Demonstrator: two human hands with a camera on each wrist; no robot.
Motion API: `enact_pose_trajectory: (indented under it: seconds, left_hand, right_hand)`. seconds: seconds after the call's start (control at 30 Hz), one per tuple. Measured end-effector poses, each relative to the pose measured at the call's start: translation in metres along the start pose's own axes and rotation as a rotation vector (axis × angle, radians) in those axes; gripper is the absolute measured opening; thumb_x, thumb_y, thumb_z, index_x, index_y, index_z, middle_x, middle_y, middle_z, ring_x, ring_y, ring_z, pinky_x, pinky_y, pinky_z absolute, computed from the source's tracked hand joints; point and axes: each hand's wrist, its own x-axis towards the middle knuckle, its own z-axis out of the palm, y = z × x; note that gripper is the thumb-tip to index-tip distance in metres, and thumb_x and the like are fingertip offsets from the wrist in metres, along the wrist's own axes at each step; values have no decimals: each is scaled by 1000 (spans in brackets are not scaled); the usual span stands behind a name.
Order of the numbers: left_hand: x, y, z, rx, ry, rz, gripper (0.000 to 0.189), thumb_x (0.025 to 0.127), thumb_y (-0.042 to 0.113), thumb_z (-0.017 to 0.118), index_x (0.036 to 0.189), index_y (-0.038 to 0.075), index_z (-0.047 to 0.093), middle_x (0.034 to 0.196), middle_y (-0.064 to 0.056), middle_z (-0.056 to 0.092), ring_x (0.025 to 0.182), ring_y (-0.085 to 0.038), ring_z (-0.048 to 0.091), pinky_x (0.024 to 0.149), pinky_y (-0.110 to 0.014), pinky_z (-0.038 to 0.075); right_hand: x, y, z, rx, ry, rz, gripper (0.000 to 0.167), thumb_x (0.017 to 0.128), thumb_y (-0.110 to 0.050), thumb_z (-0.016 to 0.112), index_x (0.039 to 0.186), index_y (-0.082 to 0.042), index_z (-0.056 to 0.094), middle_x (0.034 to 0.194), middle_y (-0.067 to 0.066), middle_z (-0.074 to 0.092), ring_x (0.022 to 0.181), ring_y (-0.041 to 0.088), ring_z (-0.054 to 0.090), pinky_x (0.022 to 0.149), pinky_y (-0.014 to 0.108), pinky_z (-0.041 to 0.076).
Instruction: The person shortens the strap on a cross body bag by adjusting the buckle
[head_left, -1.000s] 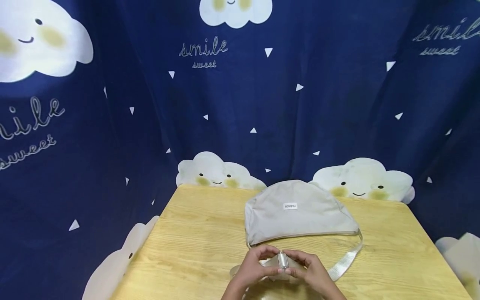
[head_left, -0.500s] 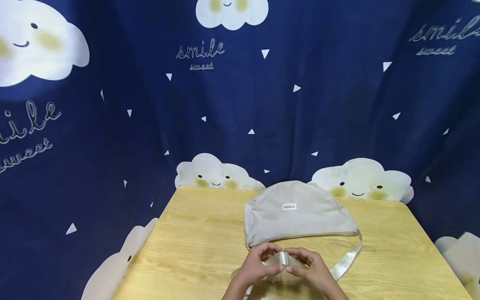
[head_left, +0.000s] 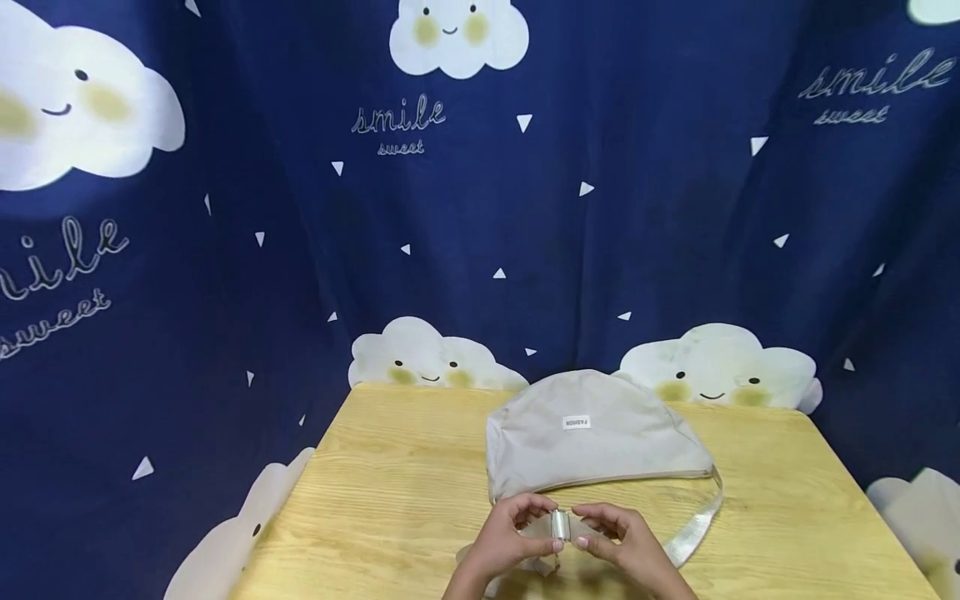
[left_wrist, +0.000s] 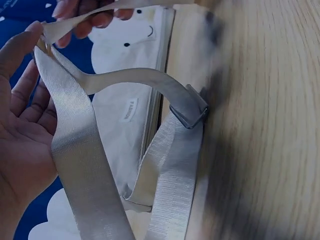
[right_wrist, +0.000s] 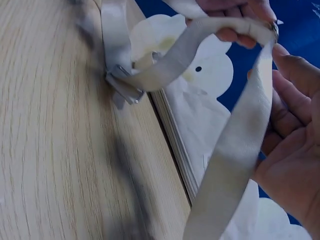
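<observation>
Buckle [head_left: 560, 525] pinched in left hand [head_left: 508, 536], long axis across strap [right_wrist: 245, 120] clamped in right hand [head_left: 628, 543] toward table's [head_left: 787, 508] right edge.

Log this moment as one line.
left hand: pinches metal buckle | right hand: holds strap beside it | bag: lies on table

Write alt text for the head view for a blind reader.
A left hand and right hand hold a pale grey fabric strap at its silver metal buckle, above a yellowish wood-grain table. Behind them lies a pale grey half-moon fabric bag, before a navy cloth backdrop with smiling white clouds.
</observation>
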Motion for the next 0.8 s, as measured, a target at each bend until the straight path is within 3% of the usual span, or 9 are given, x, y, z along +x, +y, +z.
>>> enact_pose_trajectory:
  seconds: [0.13,0.3,0.57,0.8]
  left_hand:
    - [-2,0,0,5,-17,12,36,73,6,77,106,4,64,96,-1,63,87,-12,55,78,-29,45]
    - [-3,-1,-2,2,-37,19,37,72,3,77,106,3,64,98,-4,64,89,-21,57,81,-35,46]
    - [5,6,0,-2,-31,27,39,71,-2,76,107,0,63,100,-11,64,85,-17,58,78,-34,48]
    - [-4,21,0,-20,-31,3,37,71,-6,74,106,-7,60,97,-21,63,79,-17,59,74,-31,48]
  right_hand:
    - [-4,7,-9,0,-54,13,35,89,-11,63,116,10,57,95,12,65,82,16,62,66,30,50]
    - [-7,18,-23,28,-154,41,28,91,-12,60,108,10,60,93,12,65,80,21,62,66,32,51]
    - [-1,20,-29,-19,-133,-72,11,90,-8,59,94,1,64,83,4,64,69,7,55,59,28,48]
    - [-2,20,-22,21,-123,-114,9,90,-4,57,94,2,63,85,4,63,72,6,55,61,27,48]
